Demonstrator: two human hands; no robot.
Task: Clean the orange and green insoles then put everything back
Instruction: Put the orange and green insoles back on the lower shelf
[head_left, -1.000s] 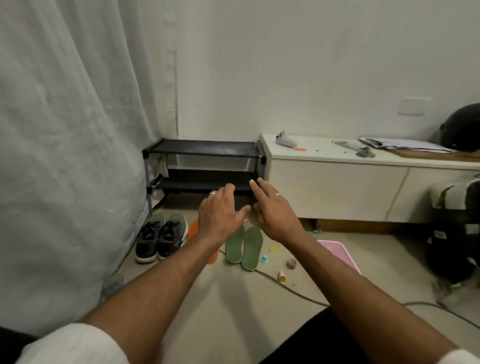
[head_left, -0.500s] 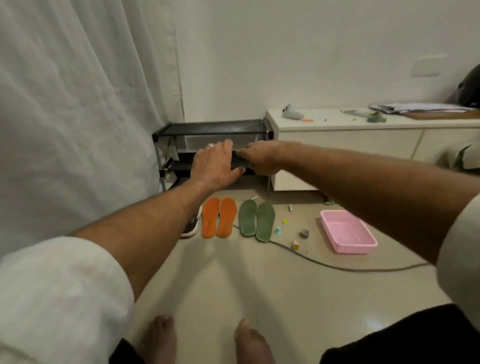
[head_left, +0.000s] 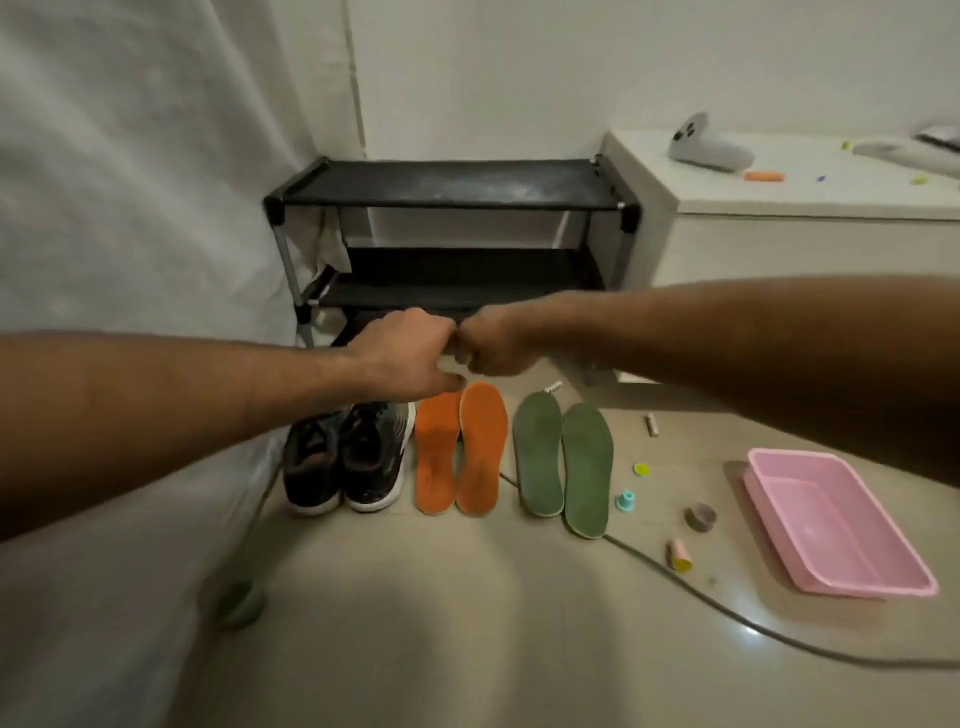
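Note:
Two orange insoles (head_left: 460, 449) lie side by side on the floor, and two green insoles (head_left: 563, 462) lie just to their right. My left hand (head_left: 410, 358) and my right hand (head_left: 498, 340) hover above the far ends of the orange insoles, in front of the black shoe rack (head_left: 447, 187). Both hands are curled into fists with the knuckles touching. Nothing shows inside either fist.
A pair of dark sneakers (head_left: 345, 462) stands left of the orange insoles. A pink tray (head_left: 841, 525) sits at the right, with a teal cap (head_left: 626, 501), a grey ring (head_left: 700, 516) and a cable (head_left: 727, 613) between. A white cabinet (head_left: 779, 234) adjoins the rack; a curtain (head_left: 130, 182) hangs left.
The view has dropped closer to the floor. My hands went from spread fingers near the rack's lower shelf to two fists pressed together lower, over the orange insoles.

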